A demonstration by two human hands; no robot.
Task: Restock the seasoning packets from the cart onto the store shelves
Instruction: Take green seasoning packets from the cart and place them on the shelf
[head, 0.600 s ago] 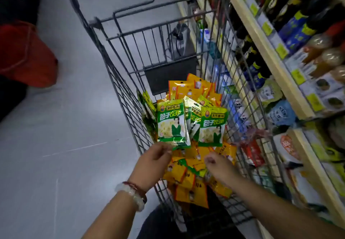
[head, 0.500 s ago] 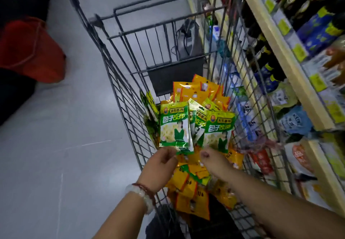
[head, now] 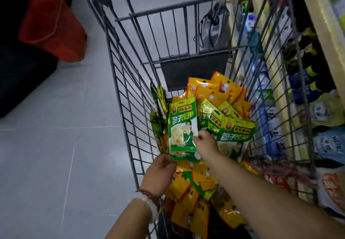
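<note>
A grey wire cart [head: 128, 119] holds a heap of seasoning packets, green ones on top and orange-yellow ones [head: 214, 89] beneath and behind. My left hand [head: 160, 171] pinches the bottom edge of an upright stack of green packets [head: 182, 127]. My right hand [head: 206, 141] reaches over the pile and its fingers touch the right edge of that same stack. Another green packet [head: 237, 132] lies just right of my right hand. The store shelves [head: 317, 24] run along the right side.
The shelves at right carry dark bottles [head: 308, 67] and bagged goods [head: 330, 143]. A grey bag [head: 214, 28] shows beyond the cart's far end. A red basket [head: 54, 28] stands on the grey tiled floor at upper left, beside a dark block.
My right hand has moved left from the right-hand green packet to the stack held by my left hand. The view has come closer to the cart.
</note>
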